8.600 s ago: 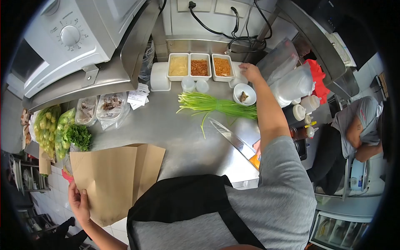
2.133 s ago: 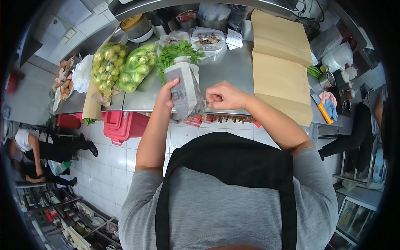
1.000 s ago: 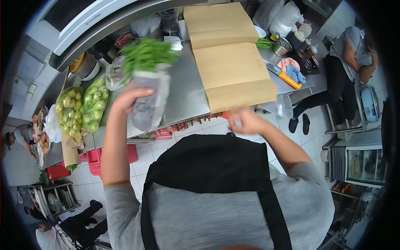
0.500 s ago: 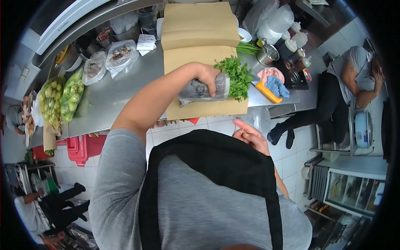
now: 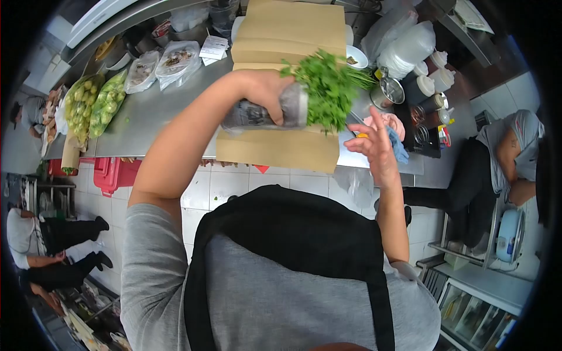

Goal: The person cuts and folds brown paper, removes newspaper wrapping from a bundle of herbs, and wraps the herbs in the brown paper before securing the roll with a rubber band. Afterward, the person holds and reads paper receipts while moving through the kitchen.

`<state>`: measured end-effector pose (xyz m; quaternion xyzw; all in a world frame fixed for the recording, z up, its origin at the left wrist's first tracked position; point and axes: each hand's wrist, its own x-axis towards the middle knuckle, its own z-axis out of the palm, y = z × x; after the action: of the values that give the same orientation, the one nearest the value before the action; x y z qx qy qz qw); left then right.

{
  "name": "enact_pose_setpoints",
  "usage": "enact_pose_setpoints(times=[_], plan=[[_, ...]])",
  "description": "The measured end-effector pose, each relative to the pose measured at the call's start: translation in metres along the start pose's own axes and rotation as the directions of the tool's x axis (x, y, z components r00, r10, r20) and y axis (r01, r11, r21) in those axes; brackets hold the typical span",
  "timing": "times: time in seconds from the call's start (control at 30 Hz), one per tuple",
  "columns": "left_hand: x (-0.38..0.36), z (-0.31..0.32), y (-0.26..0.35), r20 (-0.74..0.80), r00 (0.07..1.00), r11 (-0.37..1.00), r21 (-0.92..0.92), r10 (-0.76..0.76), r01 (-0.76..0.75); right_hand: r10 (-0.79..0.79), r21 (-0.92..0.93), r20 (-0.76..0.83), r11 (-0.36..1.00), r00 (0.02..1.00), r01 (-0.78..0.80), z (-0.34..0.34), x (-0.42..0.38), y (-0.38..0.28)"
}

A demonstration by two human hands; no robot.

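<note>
Left hand: grip closed around a newspaper-wrapped herb bunch, held sideways above the brown paper, leaves pointing right. Right hand: fingers spread, grip open and holding nothing, near the table edge, just beside a blue cloth. Far left on the table: bagged green produce and two clear bags. Far right: white lidded containers. Right: a seated person.

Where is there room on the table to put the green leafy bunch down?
Bare steel counter lies between the bags of green vegetables and the brown paper. The paper itself is bare too. It is crowded by the white bottles and pink cloth.
</note>
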<state>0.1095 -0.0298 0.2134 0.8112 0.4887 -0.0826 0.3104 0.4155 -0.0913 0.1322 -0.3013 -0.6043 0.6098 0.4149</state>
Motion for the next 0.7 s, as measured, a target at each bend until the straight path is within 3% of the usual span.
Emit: enact_pose_setpoints(times=[0.1, 0.23, 0.27, 0.37, 0.4, 0.5, 0.53, 0.6, 0.67, 0.7], plan=[[0.015, 0.028, 0.011, 0.011, 0.997, 0.970, 0.230, 0.075, -0.075, 0.009, 0.041, -0.068, 0.999, 0.998, -0.006, -0.021, -0.004, 0.008], [0.018, 0.052, 0.020, 0.105, 0.994, 0.969, 0.247, -0.006, -0.020, -0.001, -0.094, -0.081, 0.996, 0.997, -0.006, -0.039, -0.006, 0.021], [0.018, 0.061, 0.013, 0.037, 0.998, 0.966, 0.255, 0.041, -0.049, 0.021, -0.067, -0.126, 0.997, 0.992, -0.029, -0.042, -0.005, 0.027], [-0.007, 0.058, 0.003, -0.125, 0.990, 0.985, 0.168, 0.059, -0.037, 0.027, -0.522, -0.161, 0.846, 0.987, -0.108, -0.037, 0.000, 0.050], [-0.017, 0.048, 0.002, -0.086, 0.996, 0.993, 0.107, -0.032, 0.041, -0.102, -0.713, -0.016, 0.699, 0.995, 0.060, -0.035, 0.001, 0.066], [-0.051, 0.033, -0.009, -0.215, 0.963, 0.966, -0.233, -0.162, 0.111, -0.071, -0.890, 0.304, 0.334, 0.950, 0.310, -0.009, 0.006, 0.079], [-0.052, 0.042, -0.028, -0.301, 0.934, 0.956, -0.272, -0.195, 0.112, -0.038, -0.914, 0.296, 0.280, 0.955, 0.294, 0.003, 0.005, 0.084], [-0.052, 0.068, -0.071, -0.453, 0.872, 0.808, -0.575, -0.183, -0.129, 0.023, -0.950, 0.275, 0.161, 0.961, 0.268, 0.027, 0.003, 0.091], [-0.068, 0.075, -0.070, -0.552, 0.802, 0.497, -0.775, -0.231, -0.390, 0.064, -0.957, 0.232, 0.194, 0.971, 0.216, 0.055, 0.011, 0.097], [-0.074, 0.080, -0.070, -0.559, 0.771, 0.397, -0.810, -0.304, -0.431, 0.087, -0.962, 0.201, 0.208, 0.976, 0.179, 0.069, 0.014, 0.099]])
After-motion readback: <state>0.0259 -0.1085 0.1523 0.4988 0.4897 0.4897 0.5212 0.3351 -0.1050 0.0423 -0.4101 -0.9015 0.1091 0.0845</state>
